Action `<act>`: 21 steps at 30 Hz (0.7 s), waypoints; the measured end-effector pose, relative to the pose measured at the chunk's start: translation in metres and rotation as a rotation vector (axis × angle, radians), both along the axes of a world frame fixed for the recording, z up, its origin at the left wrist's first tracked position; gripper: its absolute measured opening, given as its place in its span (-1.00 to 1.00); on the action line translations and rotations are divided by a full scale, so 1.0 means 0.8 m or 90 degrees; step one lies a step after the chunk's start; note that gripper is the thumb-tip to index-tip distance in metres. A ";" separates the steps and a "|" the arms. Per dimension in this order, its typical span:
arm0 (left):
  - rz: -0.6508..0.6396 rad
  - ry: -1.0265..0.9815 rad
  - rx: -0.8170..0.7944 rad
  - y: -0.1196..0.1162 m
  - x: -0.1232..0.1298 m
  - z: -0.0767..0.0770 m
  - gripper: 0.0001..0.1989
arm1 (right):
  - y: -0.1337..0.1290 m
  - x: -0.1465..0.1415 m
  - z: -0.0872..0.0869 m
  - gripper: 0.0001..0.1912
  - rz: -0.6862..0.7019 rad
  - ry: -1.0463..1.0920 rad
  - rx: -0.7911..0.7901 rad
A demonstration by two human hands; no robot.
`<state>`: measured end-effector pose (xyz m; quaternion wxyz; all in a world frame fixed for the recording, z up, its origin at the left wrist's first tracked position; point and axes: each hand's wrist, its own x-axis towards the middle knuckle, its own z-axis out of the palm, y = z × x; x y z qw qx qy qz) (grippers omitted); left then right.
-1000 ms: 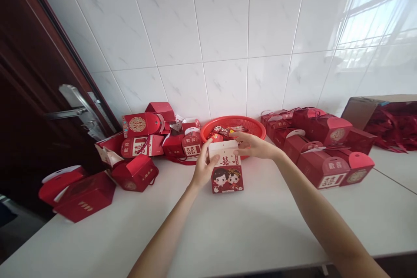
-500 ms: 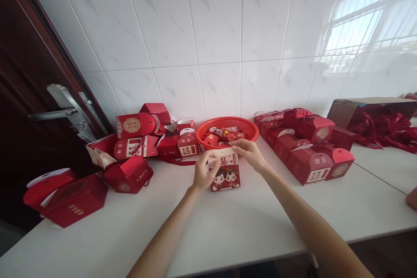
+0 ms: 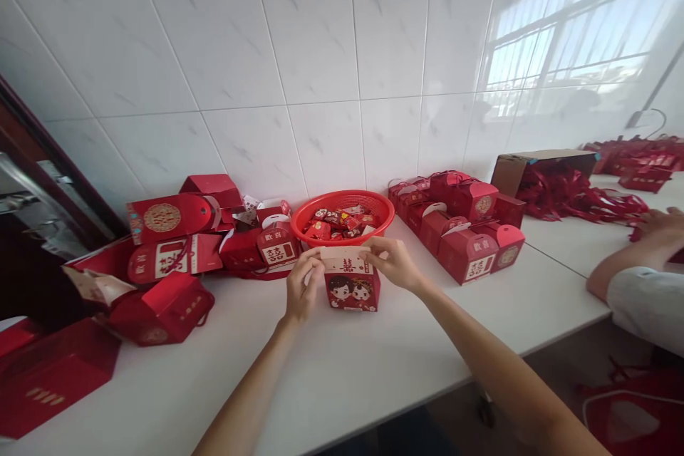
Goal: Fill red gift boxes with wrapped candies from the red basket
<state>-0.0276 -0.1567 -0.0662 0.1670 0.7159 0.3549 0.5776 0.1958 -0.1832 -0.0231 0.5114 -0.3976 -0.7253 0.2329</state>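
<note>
A small red box with two cartoon figures stands upright on the white table, its cream top flaps raised. My left hand pinches the left end of the flaps. At their right end, the fingers of my right hand are closed on the upper edge. Right behind the box sits a red plastic basket holding several wrapped sweets. The inside of the box is hidden.
Several red boxes lie piled at the left, and several closed ones stand at the right. Farther right, a cardboard carton spills red ribbons. A person's arm rests at the right edge.
The view has swung to the right, bringing another person's arm into sight. My hands are spread slightly farther apart along the box top, which now shows more of its flaps.
</note>
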 end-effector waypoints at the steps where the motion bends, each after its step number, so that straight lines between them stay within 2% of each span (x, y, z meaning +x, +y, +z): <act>1: 0.003 -0.005 -0.001 0.002 -0.002 -0.002 -0.64 | -0.014 0.012 0.008 -0.63 -0.030 -0.001 0.026; 3: 0.008 -0.004 -0.013 0.007 -0.007 -0.006 -0.64 | -0.046 0.044 0.027 -0.74 -0.094 0.009 0.086; 5: 0.015 0.014 -0.025 0.014 -0.010 -0.013 -0.65 | -0.080 0.086 0.048 -0.82 -0.223 0.037 0.182; 8: 0.028 0.037 -0.030 0.022 -0.012 -0.021 -0.66 | -0.118 0.158 0.074 -0.86 -0.483 0.114 0.376; 11: 0.034 0.055 -0.035 0.024 -0.009 -0.025 -0.67 | -0.133 0.226 0.084 -0.77 -0.794 0.146 0.544; 12: 0.033 0.060 -0.039 0.023 -0.008 -0.025 -0.67 | -0.133 0.246 0.084 -0.75 -0.865 0.144 0.532; 14: 0.032 0.070 -0.047 0.021 -0.005 -0.024 -0.67 | -0.129 0.278 0.081 -0.79 -0.962 0.105 0.428; 16: 0.031 0.079 -0.052 0.019 -0.003 -0.023 -0.67 | -0.122 0.303 0.073 -0.88 -1.015 0.026 0.296; 19: 0.032 0.085 -0.055 0.017 -0.003 -0.022 -0.67 | -0.109 0.328 0.052 -0.94 -1.014 -0.066 0.122; 21: 0.031 0.084 -0.055 0.017 -0.004 -0.022 -0.67 | -0.099 0.339 0.032 -0.95 -0.978 -0.126 0.077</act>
